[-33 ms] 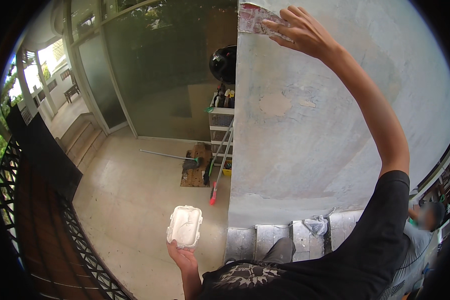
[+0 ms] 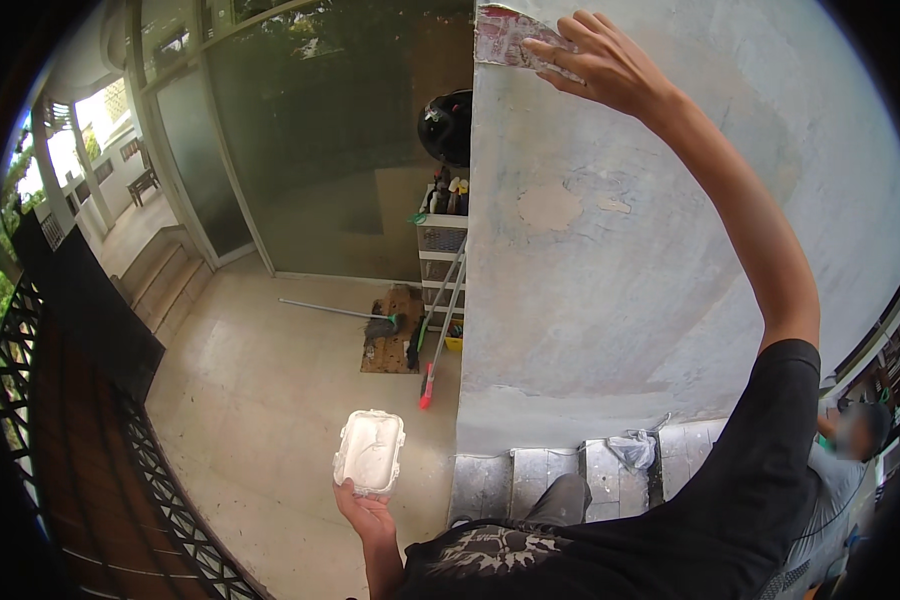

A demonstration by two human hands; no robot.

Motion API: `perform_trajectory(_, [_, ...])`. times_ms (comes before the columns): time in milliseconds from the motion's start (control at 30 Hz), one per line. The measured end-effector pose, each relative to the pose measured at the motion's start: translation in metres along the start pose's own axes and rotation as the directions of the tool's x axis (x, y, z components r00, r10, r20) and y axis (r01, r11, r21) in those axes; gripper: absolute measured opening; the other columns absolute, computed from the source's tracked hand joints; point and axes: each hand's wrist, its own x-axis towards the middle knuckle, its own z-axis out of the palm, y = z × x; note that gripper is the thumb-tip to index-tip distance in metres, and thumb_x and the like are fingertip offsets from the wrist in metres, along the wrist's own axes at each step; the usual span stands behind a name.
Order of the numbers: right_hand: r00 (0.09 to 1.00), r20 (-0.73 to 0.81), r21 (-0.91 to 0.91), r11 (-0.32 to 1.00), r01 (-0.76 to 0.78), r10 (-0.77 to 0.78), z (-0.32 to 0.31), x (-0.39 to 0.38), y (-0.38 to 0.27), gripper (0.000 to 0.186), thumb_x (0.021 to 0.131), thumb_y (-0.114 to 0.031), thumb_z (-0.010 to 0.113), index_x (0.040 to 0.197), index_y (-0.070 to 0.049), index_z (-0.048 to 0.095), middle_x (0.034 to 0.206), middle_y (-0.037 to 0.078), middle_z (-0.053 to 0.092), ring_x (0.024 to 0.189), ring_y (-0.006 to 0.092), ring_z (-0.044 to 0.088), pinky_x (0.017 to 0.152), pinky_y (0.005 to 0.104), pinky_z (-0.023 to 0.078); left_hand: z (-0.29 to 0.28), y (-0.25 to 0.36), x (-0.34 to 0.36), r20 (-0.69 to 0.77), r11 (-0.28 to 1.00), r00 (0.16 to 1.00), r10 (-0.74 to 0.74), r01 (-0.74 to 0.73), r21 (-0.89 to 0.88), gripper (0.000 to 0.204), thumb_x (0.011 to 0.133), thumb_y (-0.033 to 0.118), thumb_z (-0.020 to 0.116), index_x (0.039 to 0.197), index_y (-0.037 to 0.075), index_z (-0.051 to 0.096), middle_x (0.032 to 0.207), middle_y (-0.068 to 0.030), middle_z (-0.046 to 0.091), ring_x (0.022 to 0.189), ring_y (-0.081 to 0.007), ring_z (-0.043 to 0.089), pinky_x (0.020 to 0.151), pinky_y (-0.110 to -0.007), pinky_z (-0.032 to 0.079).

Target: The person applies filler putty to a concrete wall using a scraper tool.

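Note:
My right hand (image 2: 600,70) is raised high against the pale, patchy wall (image 2: 620,280), fingers on a flat scraper (image 2: 500,30) smeared with red and white, pressed at the wall's top left edge. My left hand (image 2: 365,512) holds a white rectangular plastic tub (image 2: 368,450) from below, low and left of the wall's corner, with white paste inside it.
Stone steps (image 2: 540,478) run along the wall's foot, with a plastic bag (image 2: 630,450). A co-worker (image 2: 825,480) is at lower right. Left are a dark railing (image 2: 80,450) and glass panels (image 2: 300,150); brooms (image 2: 340,311), a drawer unit (image 2: 440,235) and black helmet (image 2: 442,128) sit near the corner.

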Motion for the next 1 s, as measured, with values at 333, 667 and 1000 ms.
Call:
perform_trajectory(333, [0.998,0.048,0.039,0.998,-0.053,0.051,-0.025,-0.017,-0.007,0.045,0.083,-0.027,0.074,0.126,-0.021,0.062,0.095,0.005,0.056,0.087,0.0189,0.050,0.085,0.0286,0.051,-0.003,0.005,-0.008,0.009,1.000,1.000,0.008,-0.008,0.001,0.063,0.087,0.036,0.054,0.140,0.006,0.038,0.140,-0.0147,0.046,0.125,-0.0329,0.050,0.095,-0.049,0.047])
perform_trajectory(667, [0.995,-0.064,0.088,0.994,-0.071,0.077,-0.059,0.013,-0.003,0.047,0.082,-0.028,0.074,0.127,-0.022,0.062,0.090,0.005,0.054,0.083,0.0180,0.049,0.082,0.0288,0.051,-0.017,0.008,-0.006,-0.011,0.999,1.000,-0.001,0.002,0.034,0.065,0.086,0.038,0.054,0.141,0.007,0.037,0.141,-0.0150,0.043,0.125,-0.0332,0.050,0.094,-0.050,0.047])
perform_trajectory(1000, [0.997,-0.073,0.033,0.999,-0.014,0.017,-0.025,0.015,0.014,0.051,0.086,-0.029,0.070,0.134,-0.026,0.055,0.094,0.004,0.054,0.088,0.0194,0.051,0.086,0.0296,0.051,-0.009,0.008,-0.012,-0.004,1.000,1.000,-0.007,0.007,0.016,0.067,0.085,0.038,0.056,0.141,0.008,0.036,0.141,-0.0161,0.043,0.124,-0.0348,0.050,0.091,-0.052,0.049])
